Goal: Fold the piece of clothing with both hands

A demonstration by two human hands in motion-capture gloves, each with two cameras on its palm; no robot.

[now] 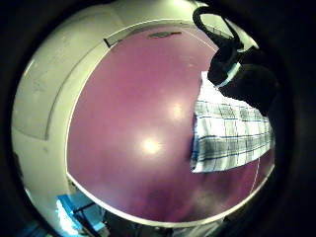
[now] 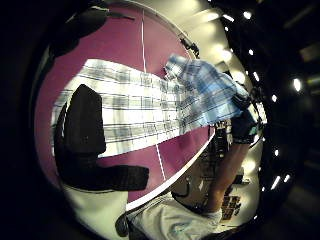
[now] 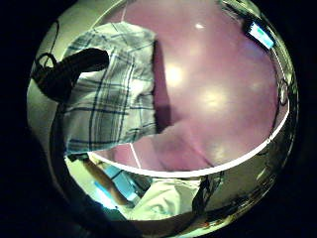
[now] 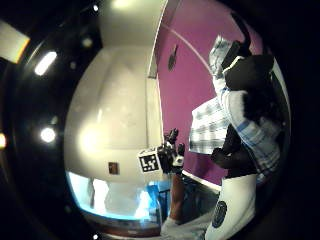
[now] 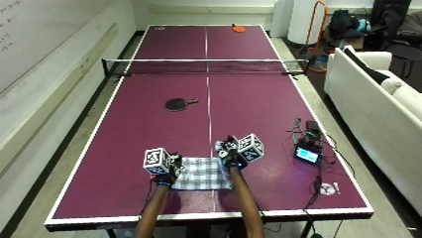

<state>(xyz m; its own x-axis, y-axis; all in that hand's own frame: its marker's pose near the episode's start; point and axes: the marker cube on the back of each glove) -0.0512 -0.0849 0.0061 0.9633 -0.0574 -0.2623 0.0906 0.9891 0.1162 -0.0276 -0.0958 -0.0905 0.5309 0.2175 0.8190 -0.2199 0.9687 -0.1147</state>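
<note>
While left hand (image 5: 167, 170) presses flat, right hand (image 5: 228, 154) pinches plaid cloth (image 5: 201, 174) end, long axis crosswise.

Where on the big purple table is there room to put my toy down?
Lots of bare table lies between the checked cloth and the black paddle, and left of the cloth up to the net. Right of the cloth is bare up to the small screen device and its cables. It is crowded where the left hand and right hand work the cloth.
</note>
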